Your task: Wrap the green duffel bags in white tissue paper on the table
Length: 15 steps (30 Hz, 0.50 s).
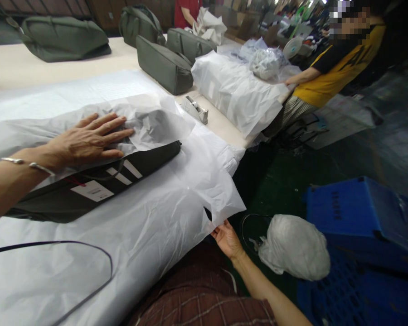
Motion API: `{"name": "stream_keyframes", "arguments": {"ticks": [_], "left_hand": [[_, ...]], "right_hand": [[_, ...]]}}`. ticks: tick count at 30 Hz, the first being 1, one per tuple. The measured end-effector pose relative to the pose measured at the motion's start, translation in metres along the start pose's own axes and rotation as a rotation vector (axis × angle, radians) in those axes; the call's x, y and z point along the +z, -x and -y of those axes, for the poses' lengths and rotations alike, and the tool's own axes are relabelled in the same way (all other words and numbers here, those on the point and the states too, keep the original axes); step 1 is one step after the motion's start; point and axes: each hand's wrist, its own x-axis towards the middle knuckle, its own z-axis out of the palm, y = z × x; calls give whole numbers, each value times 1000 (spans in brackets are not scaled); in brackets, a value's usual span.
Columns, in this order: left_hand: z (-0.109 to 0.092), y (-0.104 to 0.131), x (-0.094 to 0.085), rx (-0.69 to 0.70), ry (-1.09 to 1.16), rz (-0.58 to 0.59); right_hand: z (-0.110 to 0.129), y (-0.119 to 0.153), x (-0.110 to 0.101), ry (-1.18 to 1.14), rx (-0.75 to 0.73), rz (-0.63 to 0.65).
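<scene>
A dark green bag (66, 203) with white stripes and a white tag (92, 190) lies on its side, partly covered by thin white wrapping paper (170, 124). Flat on that paper, over the bag, rests my left hand (91, 138), fingers spread. My right hand (228, 238) pinches the edge of a large sheet of white wrapping paper (177, 203) beneath the bag, near the table's front edge. A black strap or cord (111, 262) curves across the lower left.
Several green bags (165, 63) stand farther back on the table (221, 120), near a tape dispenser (196, 109). A paper-wrapped bundle (238, 88) lies beside a person in yellow (343, 63). Blue crates (347, 203) and a white sack (294, 249) sit at right.
</scene>
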Motion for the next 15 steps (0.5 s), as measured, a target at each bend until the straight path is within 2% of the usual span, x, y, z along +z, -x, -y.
{"name": "stream_keyframes", "arguments": {"ticks": [4,11,15], "left_hand": [[-1,0,0,-25,15,19],[0,1,0,6,-5,-4],[-1,1,0,10,-7,-12]], "right_hand": [[-3,-7,-1,-112,-55,-129],[-4,-16,-1,-131,-134,-159],[-21,-13,-7,-80,-114,-187]]}}
